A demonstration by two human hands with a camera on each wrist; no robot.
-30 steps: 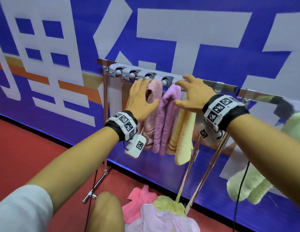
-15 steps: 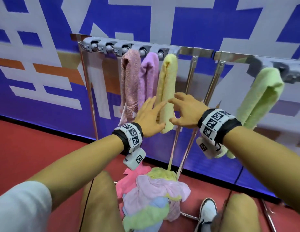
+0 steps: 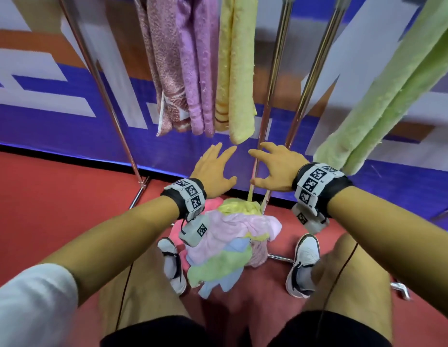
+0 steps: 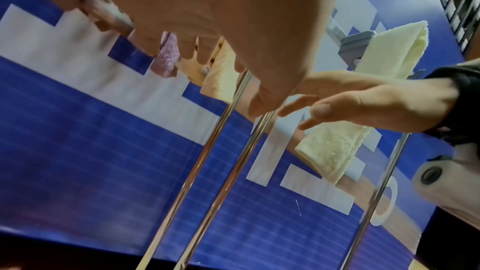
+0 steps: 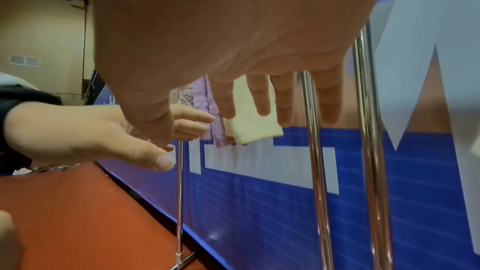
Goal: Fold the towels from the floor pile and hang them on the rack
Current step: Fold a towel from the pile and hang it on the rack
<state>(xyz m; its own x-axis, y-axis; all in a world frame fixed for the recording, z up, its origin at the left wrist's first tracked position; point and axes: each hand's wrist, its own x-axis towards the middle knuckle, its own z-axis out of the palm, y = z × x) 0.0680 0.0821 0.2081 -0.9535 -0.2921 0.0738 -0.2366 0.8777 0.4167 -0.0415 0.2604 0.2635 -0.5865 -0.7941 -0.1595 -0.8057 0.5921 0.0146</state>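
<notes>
Both hands hover at frame centre in the head view, empty — the left hand (image 3: 212, 169) with fingers (image 3: 219, 152) spread wide, the right hand (image 3: 278, 169) with fingers loosely splayed. Just above their tips hangs the folded pale-yellow terry towel (image 3: 236, 71), beside a lilac towel (image 3: 195, 66) and a patterned pink towel (image 3: 160, 58) on the chrome rack (image 3: 275, 71). Below the wrists, the heap of crumpled pastel towels (image 3: 225, 246) lies on the red floor (image 3: 55, 209) — between two white shoes.
</notes>
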